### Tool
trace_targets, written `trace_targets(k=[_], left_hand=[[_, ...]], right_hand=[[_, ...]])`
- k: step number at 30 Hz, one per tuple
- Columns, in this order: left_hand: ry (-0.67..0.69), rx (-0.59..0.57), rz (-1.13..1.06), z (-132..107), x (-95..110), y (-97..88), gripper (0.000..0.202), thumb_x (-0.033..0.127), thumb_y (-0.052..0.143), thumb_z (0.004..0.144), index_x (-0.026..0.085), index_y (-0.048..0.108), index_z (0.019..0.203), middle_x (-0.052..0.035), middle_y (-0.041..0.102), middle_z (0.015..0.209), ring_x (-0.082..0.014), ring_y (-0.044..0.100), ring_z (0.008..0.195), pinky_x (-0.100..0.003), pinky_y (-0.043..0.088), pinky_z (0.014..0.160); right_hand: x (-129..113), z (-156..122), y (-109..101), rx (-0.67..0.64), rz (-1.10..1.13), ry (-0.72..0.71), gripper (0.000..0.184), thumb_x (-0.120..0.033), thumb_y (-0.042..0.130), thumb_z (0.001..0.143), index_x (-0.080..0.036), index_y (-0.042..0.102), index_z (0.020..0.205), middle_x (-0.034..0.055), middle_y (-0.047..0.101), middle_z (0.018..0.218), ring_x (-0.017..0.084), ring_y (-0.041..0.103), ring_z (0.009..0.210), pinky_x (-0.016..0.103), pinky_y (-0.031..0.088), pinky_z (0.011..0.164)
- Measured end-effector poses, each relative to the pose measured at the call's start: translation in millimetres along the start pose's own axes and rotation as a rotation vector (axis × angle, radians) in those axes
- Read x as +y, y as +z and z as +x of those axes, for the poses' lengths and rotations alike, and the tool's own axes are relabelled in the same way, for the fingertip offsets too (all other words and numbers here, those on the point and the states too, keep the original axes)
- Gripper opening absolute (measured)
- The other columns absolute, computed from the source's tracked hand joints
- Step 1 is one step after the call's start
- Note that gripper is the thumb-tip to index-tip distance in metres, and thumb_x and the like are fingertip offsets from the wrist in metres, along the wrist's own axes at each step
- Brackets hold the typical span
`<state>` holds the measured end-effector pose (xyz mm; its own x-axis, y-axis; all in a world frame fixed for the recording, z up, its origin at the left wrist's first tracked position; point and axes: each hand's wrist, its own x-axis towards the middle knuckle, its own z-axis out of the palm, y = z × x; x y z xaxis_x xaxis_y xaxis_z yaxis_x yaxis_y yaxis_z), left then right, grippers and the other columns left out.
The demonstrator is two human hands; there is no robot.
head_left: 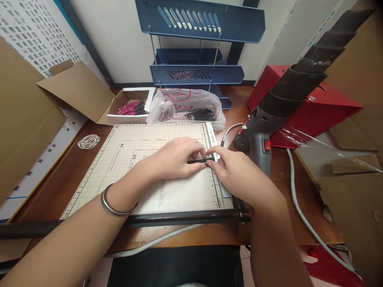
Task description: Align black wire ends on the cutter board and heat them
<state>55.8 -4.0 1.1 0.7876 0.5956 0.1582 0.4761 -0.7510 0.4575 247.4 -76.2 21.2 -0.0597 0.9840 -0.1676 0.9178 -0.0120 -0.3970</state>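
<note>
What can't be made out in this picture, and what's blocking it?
All in the head view:
- Thin black piece: the right hand covers its right end; too small to tell if it is one strand or several.
- Gray tool: its handle's lower end is hidden behind the right hand and forearm.
- Blue rack: its top is cut off by the upper edge.
- Printed sheet: its characters are too blurred to read.

A blue tiered rack (233, 26) stands before a white wall (110, 32), a red box (332, 101) sits at the right, and a white coil (88, 142) lies on the wooden table (215, 236) near the cardboard (26, 115) at the left
</note>
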Motion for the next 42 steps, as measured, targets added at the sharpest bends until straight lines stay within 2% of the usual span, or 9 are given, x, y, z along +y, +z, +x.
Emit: trace_targets(k=[6,12,18,23,28,30,32,36,42], left_hand=[[-0.007,0.001,-0.006,0.8,0.4,-0.7,0.016,0.036,0.065,0.091,0.019,0.067,0.093,-0.0019,0.068,0.085,-0.0188,0.059,0.081,-0.032,0.041,0.073],[-0.015,-0.002,-0.017,-0.4,0.5,0.9,0.014,0.026,0.059,0.092,0.021,0.070,0.099,-0.0023,0.070,0.087,-0.0205,0.061,0.085,-0.034,0.043,0.078],[-0.013,0.009,-0.011,0.5,-3.7,3.9,0.015,0.025,0.056,0.095,0.020,0.070,0.099,-0.0033,0.071,0.092,-0.0207,0.062,0.088,-0.034,0.043,0.079],[-0.053,-0.007,0.015,0.1,1.0,-0.7,0.012,0.026,0.061,0.093,0.020,0.068,0.100,-0.0037,0.070,0.093,-0.0217,0.063,0.090,-0.034,0.046,0.080],[-0.189,0.070,0.239,-20.3,37.6,2.8,0.037,0.042,0.052,0.102,0.015,0.063,0.126,-0.0136,0.068,0.130,-0.0321,0.061,0.119,-0.048,0.046,0.100],[-0.199,0.085,0.315,-30.8,53.6,13.5,0.054,0.050,0.049,0.103,0.010,0.056,0.139,-0.0182,0.060,0.145,-0.0348,0.056,0.131,-0.052,0.041,0.111],[-0.206,0.096,0.377,-38.4,64.9,27.2,0.072,0.060,0.041,0.104,0.004,0.045,0.150,-0.0213,0.046,0.158,-0.0365,0.043,0.147,-0.056,0.029,0.122],[-0.274,0.031,0.427,-42.9,72.6,47.4,0.083,0.065,0.026,0.105,0.000,0.038,0.156,-0.0200,0.036,0.164,-0.0326,0.032,0.155,-0.054,0.025,0.127],[-0.282,0.026,0.404,-39.1,71.7,51.4,0.089,0.069,0.025,0.103,0.000,0.033,0.158,-0.0200,0.031,0.166,-0.0306,0.027,0.157,-0.050,0.023,0.130]], right_hand=[[2.1,1.1,2.6,0.023,0.016,-0.005,0.028,-0.030,0.043,0.100,-0.027,0.065,0.117,0.0061,0.071,0.088,0.021,0.064,0.080,0.028,0.033,0.065],[4.7,1.1,6.2,0.048,0.054,-0.033,0.025,-0.033,0.043,0.100,-0.027,0.065,0.110,0.0028,0.067,0.082,0.018,0.059,0.073,0.027,0.031,0.063],[7.5,3.5,12.2,0.095,0.104,-0.009,0.021,-0.034,0.045,0.098,-0.027,0.064,0.100,-0.0011,0.057,0.070,0.015,0.046,0.061,0.027,0.028,0.058],[10.9,7.9,13.5,0.069,0.209,-0.008,0.014,-0.035,0.050,0.095,-0.027,0.061,0.095,-0.0048,0.048,0.060,0.014,0.044,0.058,0.027,0.030,0.057],[12.7,9.9,14.9,0.078,0.245,-0.012,0.015,-0.035,0.052,0.093,-0.026,0.063,0.098,-0.0053,0.048,0.060,0.014,0.045,0.058,0.026,0.031,0.057],[13.7,10.4,16.0,0.092,0.248,-0.035,0.015,-0.034,0.052,0.093,-0.026,0.064,0.099,-0.0050,0.049,0.061,0.014,0.045,0.058,0.026,0.031,0.058],[15.2,11.3,17.4,0.101,0.259,-0.045,0.015,-0.033,0.052,0.093,-0.026,0.064,0.099,-0.0052,0.048,0.059,0.013,0.044,0.058,0.026,0.032,0.058],[17.8,13.5,19.6,0.100,0.279,-0.029,0.012,-0.035,0.055,0.091,-0.028,0.064,0.093,-0.0056,0.046,0.058,0.013,0.044,0.058,0.026,0.032,0.059],[15.8,13.1,21.8,0.146,0.232,-0.015,0.017,-0.037,0.050,0.095,-0.028,0.063,0.094,-0.0031,0.052,0.063,0.014,0.045,0.060,0.027,0.030,0.058]])
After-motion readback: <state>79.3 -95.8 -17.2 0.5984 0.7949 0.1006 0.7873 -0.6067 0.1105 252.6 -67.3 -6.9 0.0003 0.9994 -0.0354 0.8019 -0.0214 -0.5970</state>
